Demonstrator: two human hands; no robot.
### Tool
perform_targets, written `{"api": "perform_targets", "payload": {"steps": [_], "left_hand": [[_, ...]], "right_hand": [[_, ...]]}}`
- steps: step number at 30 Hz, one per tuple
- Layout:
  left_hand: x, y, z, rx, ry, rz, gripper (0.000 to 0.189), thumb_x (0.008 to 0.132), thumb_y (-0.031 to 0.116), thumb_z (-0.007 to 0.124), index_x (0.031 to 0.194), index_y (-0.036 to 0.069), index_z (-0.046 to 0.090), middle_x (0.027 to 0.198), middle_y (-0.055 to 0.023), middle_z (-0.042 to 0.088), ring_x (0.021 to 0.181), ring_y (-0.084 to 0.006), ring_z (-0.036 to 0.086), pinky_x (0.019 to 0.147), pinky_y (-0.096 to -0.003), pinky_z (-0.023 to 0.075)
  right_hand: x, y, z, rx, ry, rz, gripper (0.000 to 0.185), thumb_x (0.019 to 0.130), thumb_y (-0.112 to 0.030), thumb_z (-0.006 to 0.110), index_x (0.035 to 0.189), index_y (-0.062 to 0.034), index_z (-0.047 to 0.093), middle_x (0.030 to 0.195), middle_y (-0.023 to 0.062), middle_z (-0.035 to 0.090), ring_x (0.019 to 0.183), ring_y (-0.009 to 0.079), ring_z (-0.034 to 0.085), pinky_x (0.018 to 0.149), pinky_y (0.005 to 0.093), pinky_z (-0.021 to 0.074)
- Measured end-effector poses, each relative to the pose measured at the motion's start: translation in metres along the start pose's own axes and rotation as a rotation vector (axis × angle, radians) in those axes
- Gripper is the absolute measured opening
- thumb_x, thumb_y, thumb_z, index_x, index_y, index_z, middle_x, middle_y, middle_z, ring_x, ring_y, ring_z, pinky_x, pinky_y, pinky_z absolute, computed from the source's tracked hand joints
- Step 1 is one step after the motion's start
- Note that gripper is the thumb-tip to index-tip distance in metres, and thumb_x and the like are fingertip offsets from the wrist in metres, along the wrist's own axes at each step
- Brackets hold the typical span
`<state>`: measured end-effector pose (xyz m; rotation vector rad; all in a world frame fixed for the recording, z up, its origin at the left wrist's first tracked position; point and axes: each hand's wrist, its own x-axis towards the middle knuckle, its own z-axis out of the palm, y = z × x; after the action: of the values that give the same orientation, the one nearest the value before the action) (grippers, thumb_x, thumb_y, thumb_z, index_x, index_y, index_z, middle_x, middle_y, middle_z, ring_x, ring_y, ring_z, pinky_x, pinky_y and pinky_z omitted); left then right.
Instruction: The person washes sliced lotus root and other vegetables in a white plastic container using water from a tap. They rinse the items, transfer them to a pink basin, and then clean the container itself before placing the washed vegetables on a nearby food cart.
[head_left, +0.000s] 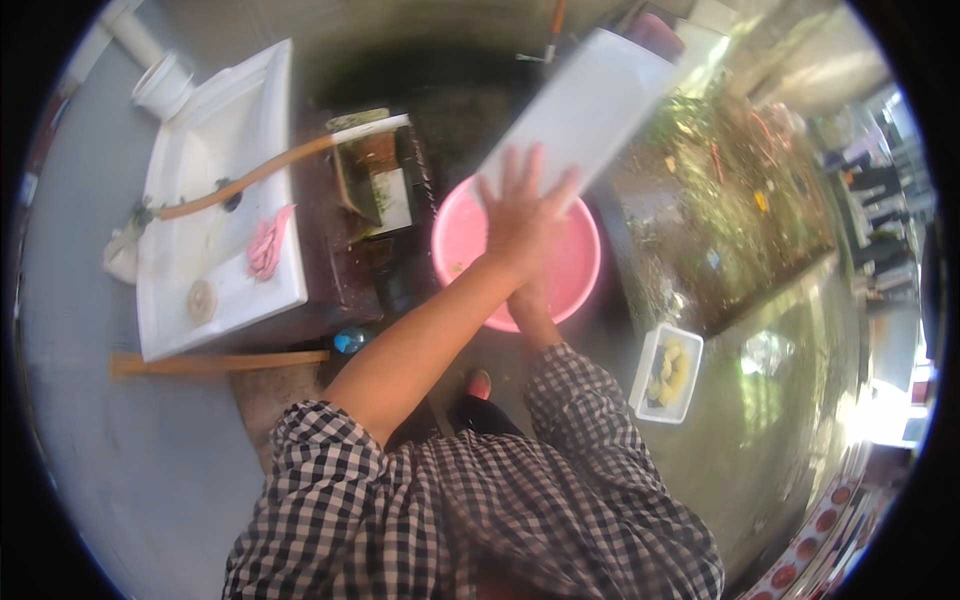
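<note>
A white rectangular board (581, 112), blurred by motion, slants over the far rim of a pink plastic basin (590, 281). My left hand (525, 206) lies across the board's near end with its fingers spread. Below the left wrist is my right hand (531, 301), its fingers mostly hidden by the left hand and forearm. Whether the right hand grips the board's near end cannot be seen. Small green bits show inside the basin.
A white ceramic sink (217, 300) stands at left, with a pink cloth (270, 244) and a brown hose (262, 180) over it. A white tub of pale yellow pieces (694, 375) sits on the ground at right. A blue-capped bottle (349, 341) lies by the sink.
</note>
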<state>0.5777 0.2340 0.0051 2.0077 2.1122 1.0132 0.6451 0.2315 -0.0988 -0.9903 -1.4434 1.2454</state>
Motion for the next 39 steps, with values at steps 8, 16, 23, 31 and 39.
{"api": "perform_targets", "payload": {"steps": [8, 16, 23, 31, 39], "left_hand": [[-0.082, -0.152, -0.149, -0.073, 0.384, -0.161, 0.027, 0.074, 0.004, 0.066, 0.101, 0.007, 0.067, 0.097, -0.0146, 0.065, 0.094, -0.0346, 0.060, 0.082, -0.0436, 0.0477], [-0.236, -0.353, -0.257, 0.524, -0.093, -0.925, 0.048, 0.082, 0.026, 0.066, 0.128, 0.016, 0.057, 0.132, -0.0130, 0.054, 0.125, -0.0396, 0.045, 0.102, -0.0448, 0.0402], [-0.219, -0.368, -0.241, -0.097, 0.386, -0.598, 0.043, 0.079, 0.003, 0.060, 0.122, 0.004, 0.061, 0.127, -0.0158, 0.059, 0.116, -0.0353, 0.055, 0.097, -0.0415, 0.0454], [-0.067, -0.042, -0.161, -0.461, 0.061, 0.558, 0.044, 0.084, 0.008, 0.058, 0.127, 0.002, 0.057, 0.130, -0.0185, 0.054, 0.122, -0.0369, 0.051, 0.104, -0.0462, 0.0395], [0.056, -0.059, -0.093, -0.198, 0.257, 0.199, 0.038, 0.086, 0.010, 0.055, 0.124, 0.004, 0.057, 0.126, -0.0209, 0.052, 0.109, -0.0373, 0.055, 0.091, -0.0410, 0.0489]], "right_hand": [[0.004, -0.116, -0.069, 0.745, 0.112, 0.120, 0.042, 0.095, -0.025, 0.051, 0.125, 0.0035, 0.054, 0.131, 0.0210, 0.051, 0.127, 0.0379, 0.043, 0.098, 0.0709, 0.0347], [-0.001, -0.078, -0.140, -1.191, 0.078, -0.151, 0.039, 0.095, -0.009, 0.053, 0.131, 0.0042, 0.047, 0.119, 0.0182, 0.058, 0.105, 0.0354, 0.060, 0.092, 0.0528, 0.0502], [-0.030, -0.084, -0.102, 0.004, 0.277, -0.056, 0.012, 0.094, -0.015, 0.057, 0.096, -0.0041, 0.061, 0.086, 0.0019, 0.061, 0.082, 0.0138, 0.060, 0.076, 0.0295, 0.0496], [-0.076, -0.163, -0.023, -0.150, 0.337, 0.097, 0.017, 0.089, -0.015, 0.064, 0.084, 0.0010, 0.065, 0.077, 0.0005, 0.062, 0.070, 0.0077, 0.053, 0.063, 0.0232, 0.0413], [-0.111, -0.180, -0.072, -0.119, 0.251, 0.058, 0.022, 0.090, -0.016, 0.061, 0.077, 0.0007, 0.065, 0.066, -0.0010, 0.058, 0.061, 0.0070, 0.051, 0.055, 0.0240, 0.0400]]}}
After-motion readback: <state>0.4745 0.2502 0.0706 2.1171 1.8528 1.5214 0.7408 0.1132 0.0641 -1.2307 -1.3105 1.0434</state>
